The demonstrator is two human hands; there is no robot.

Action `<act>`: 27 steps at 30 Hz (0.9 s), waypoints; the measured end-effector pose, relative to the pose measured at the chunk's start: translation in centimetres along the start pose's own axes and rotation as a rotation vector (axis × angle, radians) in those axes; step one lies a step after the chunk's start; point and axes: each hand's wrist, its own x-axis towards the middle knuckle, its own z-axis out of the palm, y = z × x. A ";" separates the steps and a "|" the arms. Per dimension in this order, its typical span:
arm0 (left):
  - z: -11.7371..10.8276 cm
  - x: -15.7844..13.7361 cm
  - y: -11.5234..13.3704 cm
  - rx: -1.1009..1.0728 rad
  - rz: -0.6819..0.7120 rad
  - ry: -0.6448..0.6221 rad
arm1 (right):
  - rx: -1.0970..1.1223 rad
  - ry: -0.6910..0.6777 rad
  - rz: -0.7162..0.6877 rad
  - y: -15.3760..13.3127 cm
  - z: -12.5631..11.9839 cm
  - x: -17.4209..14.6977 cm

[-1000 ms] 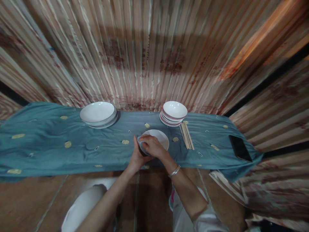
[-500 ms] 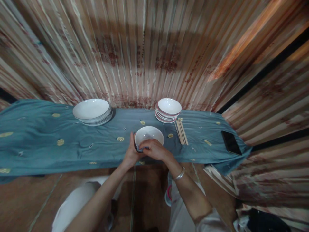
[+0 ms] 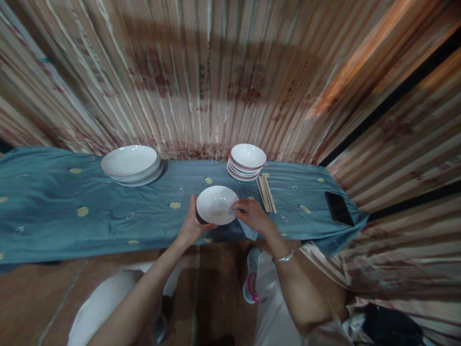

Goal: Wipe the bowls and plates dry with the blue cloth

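Observation:
A white bowl (image 3: 215, 204) is tilted a little toward me above the near edge of the cloth-covered table. My left hand (image 3: 192, 225) grips it from the left, with the fingers behind the wall and the thumb along the near side. At the bowl's right rim, my right hand (image 3: 251, 214) pinches a light blue cloth (image 3: 248, 231). Part of that cloth lies against the inside of the bowl, and the rest hangs below the hand.
Stacked plates (image 3: 131, 163) stand at the back left, stacked bowls (image 3: 248, 158) at the back centre-right. Beside the bowls lie several chopsticks (image 3: 266, 194). A black phone (image 3: 339, 208) rests near the right end of the blue-green tablecloth (image 3: 118, 211). A pleated curtain (image 3: 187, 86) hangs behind.
My right hand has moved from the bowl's near inside to its right rim, bringing the cloth along. The bowl now tilts more toward me. The whole view has shifted slightly.

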 end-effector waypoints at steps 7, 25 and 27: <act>0.0 0.1 -0.6 -0.006 0.010 0.044 | -0.088 0.144 0.241 2.6 0.1 0.4; 0.4 1.6 4.3 0.096 0.176 0.118 | 0.306 0.332 0.124 2.4 -1.9 0.5; 1.0 3.0 6.3 0.077 0.228 0.120 | 0.285 0.446 0.126 2.2 -3.5 0.6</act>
